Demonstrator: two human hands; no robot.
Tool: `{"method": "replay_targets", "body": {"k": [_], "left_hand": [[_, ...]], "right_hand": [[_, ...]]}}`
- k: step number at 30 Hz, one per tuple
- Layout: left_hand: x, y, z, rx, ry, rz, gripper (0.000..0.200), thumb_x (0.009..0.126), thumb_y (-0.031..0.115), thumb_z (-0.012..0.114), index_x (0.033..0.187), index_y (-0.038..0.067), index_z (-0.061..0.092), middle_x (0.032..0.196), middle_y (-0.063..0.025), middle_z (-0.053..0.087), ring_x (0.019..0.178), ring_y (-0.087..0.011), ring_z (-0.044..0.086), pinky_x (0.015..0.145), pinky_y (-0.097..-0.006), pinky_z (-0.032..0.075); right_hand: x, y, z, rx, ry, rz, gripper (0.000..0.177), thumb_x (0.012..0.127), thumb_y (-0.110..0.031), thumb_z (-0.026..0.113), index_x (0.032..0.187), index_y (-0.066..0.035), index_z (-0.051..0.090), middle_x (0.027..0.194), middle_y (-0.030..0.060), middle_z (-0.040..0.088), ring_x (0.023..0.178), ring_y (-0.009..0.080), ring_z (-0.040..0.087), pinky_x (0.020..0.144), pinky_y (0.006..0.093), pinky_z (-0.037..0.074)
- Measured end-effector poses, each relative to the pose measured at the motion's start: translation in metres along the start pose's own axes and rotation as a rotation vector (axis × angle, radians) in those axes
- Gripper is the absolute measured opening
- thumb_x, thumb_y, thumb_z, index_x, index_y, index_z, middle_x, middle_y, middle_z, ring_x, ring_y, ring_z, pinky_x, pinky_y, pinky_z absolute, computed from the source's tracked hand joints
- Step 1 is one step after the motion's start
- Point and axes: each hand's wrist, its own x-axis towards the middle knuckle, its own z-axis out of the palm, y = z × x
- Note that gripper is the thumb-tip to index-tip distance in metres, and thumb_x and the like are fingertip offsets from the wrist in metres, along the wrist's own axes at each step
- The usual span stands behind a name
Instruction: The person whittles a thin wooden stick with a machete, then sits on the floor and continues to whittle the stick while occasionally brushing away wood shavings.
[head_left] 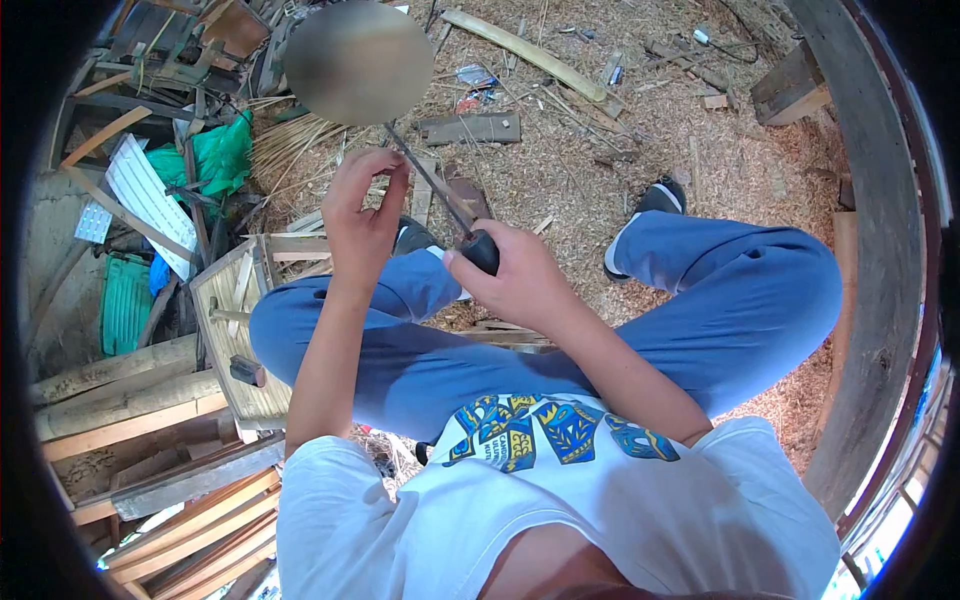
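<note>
A long, thin, dark-shafted tool (428, 178) with a rounded black handle points up and away from me. Around its handle my right hand (520, 275) is closed, thumb lying along the near side. My left hand (365, 195) is raised beside the shaft's far half, its fingers curled and pinched toward the thumb, with the fingertips right at the shaft. What that pinch holds I cannot tell. The shaft's far end meets a blurred round patch (360, 62) that hides what is behind it. Both hands are above my spread, blue-trousered legs (720, 290).
Wood shavings cover the ground (560, 190), with a flat board (470, 128) and a long strip (530, 55) lying ahead. At left stand a pale wooden panel (225, 285), stacked planks (190, 540) and green plastic (215, 160). A heavy curved beam (880, 250) borders the right.
</note>
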Motion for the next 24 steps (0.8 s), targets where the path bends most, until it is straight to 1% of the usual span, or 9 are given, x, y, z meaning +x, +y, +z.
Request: {"method": "replay_targets", "body": {"k": [3,6,9,12,24], "left_hand": [[0.0014,0.0005,-0.0011,0.028,-0.014,0.040,0.020,0.086,-0.011,0.075,0.102,0.001,0.070,0.101,-0.0117,0.073,0.093,-0.0263,0.073,0.084,-0.0344,0.056],[0.0005,0.0003,-0.0007,0.033,-0.026,0.029,0.022,0.085,-0.012,0.075,0.103,0.001,0.071,0.101,-0.0115,0.073,0.094,-0.0265,0.072,0.085,-0.0347,0.056],[-0.0002,-0.0015,-0.0021,0.055,-0.041,0.035,0.022,0.085,-0.012,0.075,0.103,0.001,0.071,0.101,-0.0116,0.073,0.094,-0.0266,0.072,0.085,-0.0348,0.055],[-0.0020,-0.0042,0.0001,0.040,-0.038,0.045,0.022,0.085,-0.012,0.075,0.103,0.001,0.071,0.101,-0.0117,0.073,0.094,-0.0263,0.072,0.084,-0.0343,0.055],[-0.0009,0.0003,0.0024,0.028,-0.040,0.059,0.024,0.085,-0.015,0.073,0.105,-0.002,0.070,0.101,-0.0124,0.072,0.092,-0.0241,0.071,0.083,-0.0330,0.056]], "right_hand": [[-0.0002,-0.0028,-0.0016,-0.032,-0.012,0.025,0.062,0.095,-0.058,0.070,0.085,0.003,0.065,0.070,0.0218,0.066,0.069,0.0410,0.068,0.066,0.0491,0.052],[-0.0003,-0.0056,-0.0038,-0.022,-0.020,0.034,0.065,0.099,-0.060,0.065,0.086,0.003,0.066,0.073,0.0229,0.066,0.072,0.0414,0.069,0.068,0.0496,0.052],[-0.0008,-0.0005,-0.0022,-0.036,0.005,-0.029,0.056,0.103,-0.055,0.064,0.090,0.000,0.066,0.069,0.0151,0.061,0.064,0.0266,0.060,0.063,0.0426,0.048],[-0.0011,0.0003,-0.0021,-0.055,0.019,-0.056,0.059,0.103,-0.056,0.063,0.091,0.001,0.066,0.070,0.0174,0.060,0.065,0.0307,0.059,0.064,0.0442,0.049],[0.0000,0.0028,-0.0014,-0.053,0.027,-0.066,0.060,0.102,-0.057,0.062,0.090,0.001,0.066,0.070,0.0212,0.062,0.066,0.0384,0.064,0.064,0.0480,0.049]]}}
